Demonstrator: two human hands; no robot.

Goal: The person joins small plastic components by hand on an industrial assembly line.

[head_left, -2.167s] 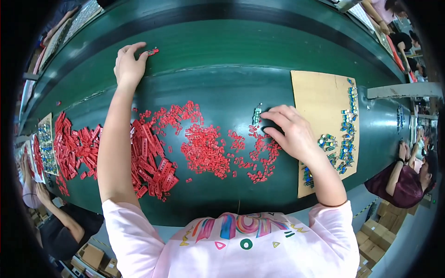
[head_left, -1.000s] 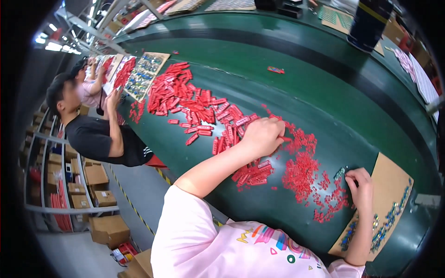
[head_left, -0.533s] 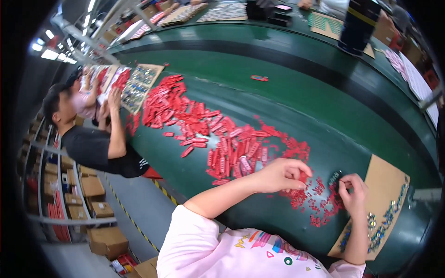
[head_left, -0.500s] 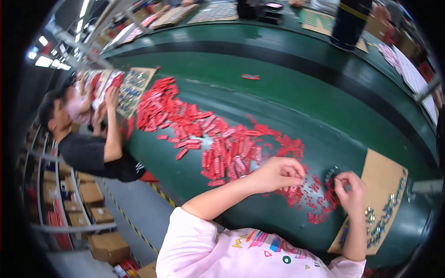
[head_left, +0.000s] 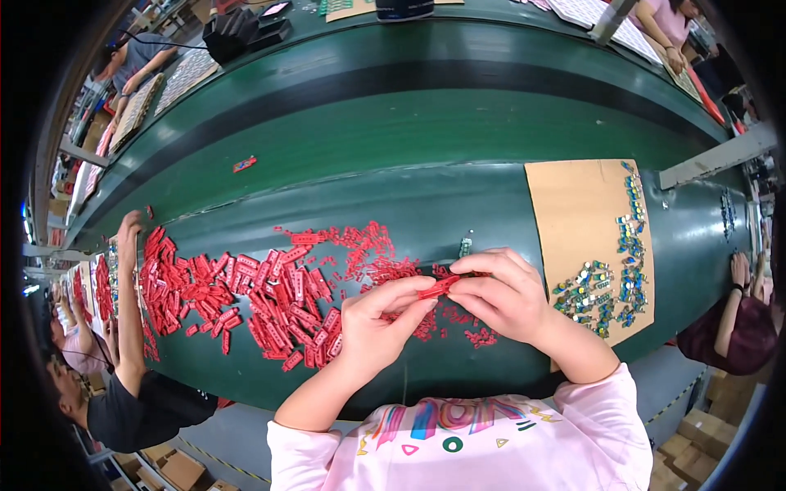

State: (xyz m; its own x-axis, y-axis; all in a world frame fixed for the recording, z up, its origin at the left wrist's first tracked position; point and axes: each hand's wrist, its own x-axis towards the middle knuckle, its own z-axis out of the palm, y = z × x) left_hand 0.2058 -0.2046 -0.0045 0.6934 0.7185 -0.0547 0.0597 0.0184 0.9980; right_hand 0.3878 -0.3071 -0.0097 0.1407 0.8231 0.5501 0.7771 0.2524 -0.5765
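Close together, left hand (head_left: 377, 323) and right hand (head_left: 509, 299), fingers (head_left: 493, 263) tight on a red piece (head_left: 440, 287)

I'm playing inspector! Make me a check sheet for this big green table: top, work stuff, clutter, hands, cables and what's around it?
Surface: green tabletop, smooth and shiny.
Work things: narrow red piece held up; long red pieces heaped left; small red bits scattered mid-table; cardboard sheet at right, carrying small circuit boards.
Clutter: lone red-and-blue piece lying farther back.
Hands: left hand and right hand meet, both pinching the narrow red piece.
Cables: thin dark line, probably a cable, near the black device.
Surroundings: people at both sides, including a black-shirted co-worker; cardboard boxes lower right.
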